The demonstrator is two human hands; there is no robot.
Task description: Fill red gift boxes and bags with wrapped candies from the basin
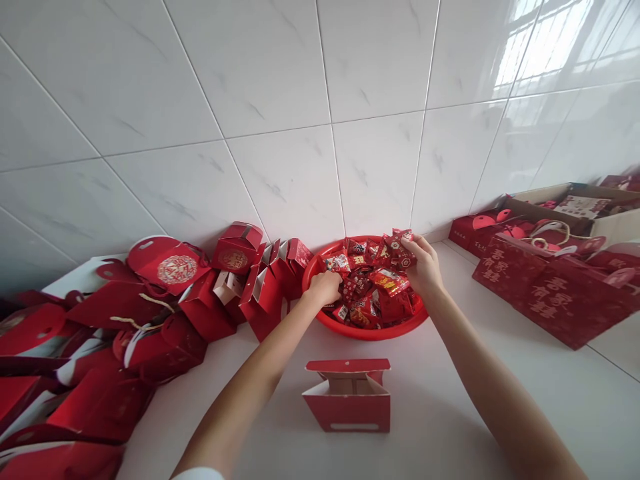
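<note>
A round red plastic basin (370,333) full of red candy packets (365,310) stands against the tiled wall. My right hand (423,265) is closed on a dark red candy packet (400,249), raised over the basin's right side. At the basin's left side my left hand (325,289) reaches in among the packets with curled fingers; what they grip, if anything, is hidden. In front of the basin, between my forearms, a small red gift box (350,410) stands upright with its top flaps open and its pale inside showing.
Several red gift boxes (165,267) crowd the counter on the left, some with rope handles. More small boxes (265,293) stand beside the basin. A large red paper bag (555,287) and an open carton (595,197) of red items occupy the right.
</note>
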